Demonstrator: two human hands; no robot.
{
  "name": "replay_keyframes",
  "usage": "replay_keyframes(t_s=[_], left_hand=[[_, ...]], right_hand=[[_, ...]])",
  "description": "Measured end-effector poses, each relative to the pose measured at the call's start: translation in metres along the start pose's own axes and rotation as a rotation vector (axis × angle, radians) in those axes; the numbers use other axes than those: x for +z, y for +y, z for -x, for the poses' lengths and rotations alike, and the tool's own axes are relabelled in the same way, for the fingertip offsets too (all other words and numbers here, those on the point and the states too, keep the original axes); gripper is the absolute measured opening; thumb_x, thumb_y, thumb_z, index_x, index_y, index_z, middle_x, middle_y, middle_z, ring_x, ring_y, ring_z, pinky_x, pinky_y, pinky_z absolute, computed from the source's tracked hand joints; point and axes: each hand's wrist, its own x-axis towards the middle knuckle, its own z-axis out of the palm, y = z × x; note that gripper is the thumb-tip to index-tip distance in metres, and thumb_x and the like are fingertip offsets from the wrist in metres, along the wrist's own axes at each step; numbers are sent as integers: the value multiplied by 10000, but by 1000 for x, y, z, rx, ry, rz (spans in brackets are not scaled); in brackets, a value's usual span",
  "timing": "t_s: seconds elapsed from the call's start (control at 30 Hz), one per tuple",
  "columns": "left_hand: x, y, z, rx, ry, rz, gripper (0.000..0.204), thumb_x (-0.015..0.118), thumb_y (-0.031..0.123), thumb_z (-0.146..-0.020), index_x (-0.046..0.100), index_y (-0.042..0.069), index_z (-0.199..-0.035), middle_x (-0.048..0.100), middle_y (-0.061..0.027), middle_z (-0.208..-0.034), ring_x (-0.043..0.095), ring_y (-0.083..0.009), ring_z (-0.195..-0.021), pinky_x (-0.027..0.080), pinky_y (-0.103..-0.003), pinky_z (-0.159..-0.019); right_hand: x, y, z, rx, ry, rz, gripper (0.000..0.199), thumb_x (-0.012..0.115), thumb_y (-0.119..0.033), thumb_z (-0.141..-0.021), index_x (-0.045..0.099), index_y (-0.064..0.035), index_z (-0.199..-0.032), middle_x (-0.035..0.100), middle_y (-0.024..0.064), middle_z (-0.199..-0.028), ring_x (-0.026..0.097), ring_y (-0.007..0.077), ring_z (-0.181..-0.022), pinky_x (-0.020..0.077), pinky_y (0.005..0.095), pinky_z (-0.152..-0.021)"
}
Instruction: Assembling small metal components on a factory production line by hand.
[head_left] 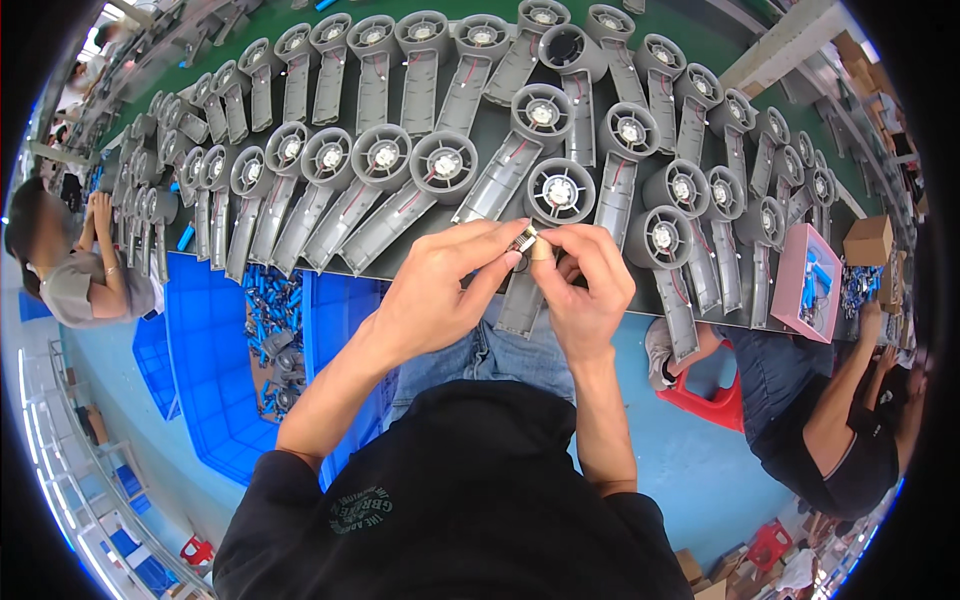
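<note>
Between the fingertips of my left hand and my right hand is a small pale, ribbed part; its exact kind is too small to tell. Both hands are closed in a pinch on it, thumbs and forefingers close together. Just beyond my fingers stands a grey fan housing with a round spoked ring and a pale centre. Its trough-like handle runs toward me beneath my hands, which hide where the two meet.
Rows of similar grey housings fill the bench. At left, a blue bin stands by a heap of blue cylindrical parts. A pink box holds blue cylinders at right. Co-workers sit left and right, near a red stool.
</note>
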Motion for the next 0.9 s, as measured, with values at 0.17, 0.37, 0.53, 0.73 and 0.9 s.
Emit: replay_keyframes(t_s=[0.17, 0.37, 0.53, 0.73, 0.9], left_hand=[[-1, -5, -1, 70, -4, -6, 278, 607, -8, -891, 645, -55, -1162, 676, -191, -948, 656, -330, -789, 517, -368, -698], [-8, -5, -2, 67, -84, -43, 274, 605, -12, -885, 642, -59, -1152, 674, -199, -996, 660, -358, -838, 527, -393, -739], [-10, -9, -2, 110, -102, -63, 348, 630, -55, -841, 653, -30, -1188, 676, -165, -957, 655, -293, -785, 527, -339, -708], [-3, -6, -7, 148, -98, -68, 336, 610, -62, -848, 642, -47, -1182, 678, -179, -977, 667, -319, -826, 532, -352, -736], [-1, 1, -1, 62, 73, -56, 270, 614, -2, -887, 649, -57, -1149, 679, -205, -967, 667, -334, -838, 530, -365, -749]], right_hand=[[-4, 7, -3, -89, -85, 24, 152, 751, 57, -774, 679, 18, -902, 643, 63, -892, 527, 53, -572, 415, 193, -475], [-7, 13, -5, -204, -101, 101, 160, 758, 54, -763, 671, 18, -893, 643, 69, -859, 556, 76, -574, 448, 215, -476], [-8, 15, -5, -286, -106, 155, 175, 770, 43, -752, 675, 12, -896, 649, 62, -845, 571, 92, -570, 463, 221, -485], [-12, 16, -1, -265, -71, 198, 189, 781, 26, -753, 681, 3, -912, 653, 64, -851, 569, 96, -564, 468, 223, -491], [-13, -27, 15, 189, -9, 243, 176, 770, -29, -808, 675, -3, -954, 605, 18, -740, 475, 42, -541, 370, 203, -473]])
